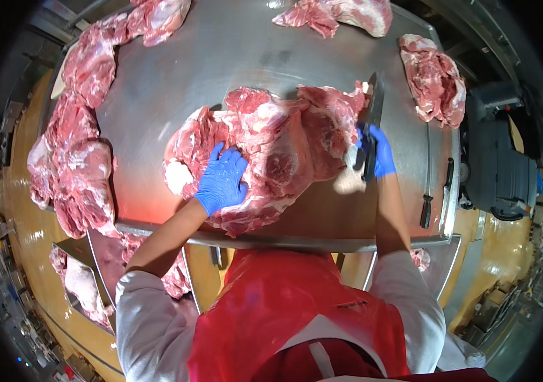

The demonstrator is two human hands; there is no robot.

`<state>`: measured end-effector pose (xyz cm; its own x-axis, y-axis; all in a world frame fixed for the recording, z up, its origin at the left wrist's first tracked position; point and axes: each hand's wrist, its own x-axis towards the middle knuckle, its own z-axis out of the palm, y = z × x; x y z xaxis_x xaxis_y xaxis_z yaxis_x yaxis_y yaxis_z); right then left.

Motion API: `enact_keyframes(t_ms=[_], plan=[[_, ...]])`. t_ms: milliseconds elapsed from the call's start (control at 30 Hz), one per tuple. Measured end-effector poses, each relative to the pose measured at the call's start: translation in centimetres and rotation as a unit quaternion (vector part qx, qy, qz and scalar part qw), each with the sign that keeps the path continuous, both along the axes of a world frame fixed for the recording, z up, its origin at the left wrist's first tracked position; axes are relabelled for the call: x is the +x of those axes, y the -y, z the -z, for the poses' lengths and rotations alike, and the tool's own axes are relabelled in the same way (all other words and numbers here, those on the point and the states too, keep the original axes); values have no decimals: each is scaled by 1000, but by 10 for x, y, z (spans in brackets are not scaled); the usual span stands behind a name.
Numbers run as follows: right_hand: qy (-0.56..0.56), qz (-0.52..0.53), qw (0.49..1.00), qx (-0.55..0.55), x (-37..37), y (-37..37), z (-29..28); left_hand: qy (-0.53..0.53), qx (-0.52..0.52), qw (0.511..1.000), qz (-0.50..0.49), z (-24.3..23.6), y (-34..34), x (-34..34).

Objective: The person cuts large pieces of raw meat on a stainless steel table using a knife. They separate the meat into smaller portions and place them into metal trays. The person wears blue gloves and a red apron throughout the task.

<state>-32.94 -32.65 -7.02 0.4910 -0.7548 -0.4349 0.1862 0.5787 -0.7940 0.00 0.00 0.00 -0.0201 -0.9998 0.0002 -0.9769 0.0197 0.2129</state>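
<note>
My left hand [222, 181], in a blue glove, rests on a large slab of raw meat [278, 146] in the middle of the steel table [208, 63], its fingers spread on the red flesh. My right hand [378, 151], also gloved in blue, is closed on the black handle of a large knife [374, 95], whose blade points away from me beside the slab's right end. A pale, whitish piece [351, 181] lies just below that hand, partly blurred.
More meat lines the left edge [77, 159], the far edge [348, 16] and the right corner [430, 76]. A rod-like tool [425, 210] and another knife [447, 181] lie at right. Trays of meat [80, 286] sit below the table. A grey machine or bin [497, 172] stands beyond.
</note>
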Motion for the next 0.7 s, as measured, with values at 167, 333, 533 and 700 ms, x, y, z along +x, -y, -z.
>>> enact_keyframes(t_ms=[167,333,533,700], plan=[[28,31,997,58,82,17,-3,38,65,997,21,-16,8,10],[44,-22,999,24,80,-1,-38,72,80,994,10,-6,-4,-3],[-90,-245,920,-291,119,-37,-172,72,-22,997,6,1,26,13],[-41,-205,749,-629,175,-140,-180,61,-156,985,-37,-8,15,13]])
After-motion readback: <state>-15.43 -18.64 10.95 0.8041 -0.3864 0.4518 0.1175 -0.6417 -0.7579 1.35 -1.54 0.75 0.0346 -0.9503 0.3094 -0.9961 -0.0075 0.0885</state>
